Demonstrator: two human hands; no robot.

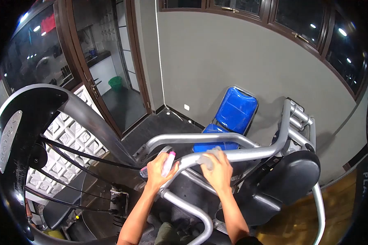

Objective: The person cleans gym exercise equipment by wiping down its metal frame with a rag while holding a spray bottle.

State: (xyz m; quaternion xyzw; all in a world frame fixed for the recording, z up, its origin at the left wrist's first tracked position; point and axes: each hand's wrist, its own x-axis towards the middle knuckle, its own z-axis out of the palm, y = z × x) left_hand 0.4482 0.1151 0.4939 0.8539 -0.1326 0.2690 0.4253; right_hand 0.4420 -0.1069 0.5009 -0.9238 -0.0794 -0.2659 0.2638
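Note:
My left hand (158, 169) is closed around a clear bottle with a pink top (168, 163), just beside the curved silver tube of an exercise machine. In my right hand (217, 170) is a grey cloth (208, 161), its fingers bent over it against the machine's silver tube (249, 154). The two hands are apart, with the tube's bend between them. Part of the bottle is hidden by my left fingers.
A blue chair (236, 109) stands behind the tubes against the grey wall. The black padded seat (290, 177) is at the right. Black cables (81, 154) run from the machine's frame at the left. A glass door (106, 61) stands beyond.

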